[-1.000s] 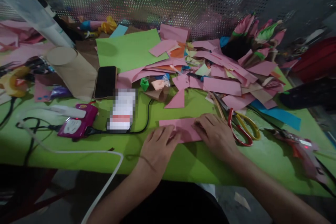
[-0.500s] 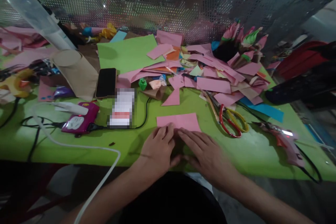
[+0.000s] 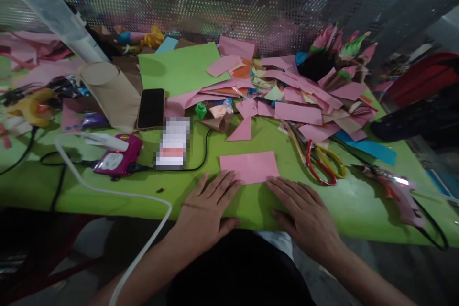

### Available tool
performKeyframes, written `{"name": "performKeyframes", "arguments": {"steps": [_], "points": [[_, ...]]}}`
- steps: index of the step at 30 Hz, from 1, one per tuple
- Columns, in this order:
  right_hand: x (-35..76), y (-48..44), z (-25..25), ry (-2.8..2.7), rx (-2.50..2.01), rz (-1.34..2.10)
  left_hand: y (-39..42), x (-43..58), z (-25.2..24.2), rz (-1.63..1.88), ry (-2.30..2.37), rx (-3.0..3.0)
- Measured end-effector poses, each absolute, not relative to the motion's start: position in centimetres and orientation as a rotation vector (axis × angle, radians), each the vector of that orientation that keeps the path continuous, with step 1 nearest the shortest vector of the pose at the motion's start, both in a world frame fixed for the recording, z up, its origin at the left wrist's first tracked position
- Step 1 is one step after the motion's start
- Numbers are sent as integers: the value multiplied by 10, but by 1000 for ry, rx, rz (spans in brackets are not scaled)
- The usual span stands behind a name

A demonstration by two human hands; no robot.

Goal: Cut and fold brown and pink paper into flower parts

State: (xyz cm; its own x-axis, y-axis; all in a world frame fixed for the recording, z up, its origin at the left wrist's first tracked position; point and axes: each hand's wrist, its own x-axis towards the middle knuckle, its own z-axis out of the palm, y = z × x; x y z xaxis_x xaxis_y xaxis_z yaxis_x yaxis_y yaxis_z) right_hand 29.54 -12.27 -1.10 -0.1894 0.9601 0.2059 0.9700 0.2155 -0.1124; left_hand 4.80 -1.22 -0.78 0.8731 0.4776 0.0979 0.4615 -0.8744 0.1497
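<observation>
A pink rectangle of paper (image 3: 250, 165) lies flat on the green tabletop in front of me, its near edge closest to my body. The fingertips of my left hand (image 3: 210, 205) rest on its near left corner, fingers stretched out flat. On the near right corner lie the fingertips of my right hand (image 3: 304, 210), also spread flat. Both palms are down near the table's front edge, and neither hand grips anything. To the right of the paper are scissors (image 3: 322, 165) with red and yellow wrapped handles.
A pink glue gun (image 3: 398, 191) lies at the right. At the left are a magenta power adapter (image 3: 116, 158), a white cable (image 3: 107, 191) and a black phone (image 3: 151, 109). Pink paper scraps (image 3: 299, 114) and a green sheet (image 3: 179, 69) cover the back.
My hands have moved apart along the paper's near edge, from close together at its middle to its two near corners. More of the paper shows now. The view has shifted slightly.
</observation>
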Motion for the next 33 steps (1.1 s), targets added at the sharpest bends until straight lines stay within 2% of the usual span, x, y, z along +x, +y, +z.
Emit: {"name": "performKeyframes", "arguments": {"steps": [9,17,25,30,33], "points": [[301,-123,-19,-2161,-1733,30,-19,28,-16,312,810,2964],[312,-101,-5,-2093,-1876,-208,-19,26,-20,410,780,2966],[312,-52,-10,-2303,-1766,-38,-21,22,-19,362,780,2903],[333,-41,-26,-2249,-1630,-40,-26,19,-7,359,853,2721],[336,-32,-23,-2167,-1553,81,-24,20,4,454,867,2598]]}}
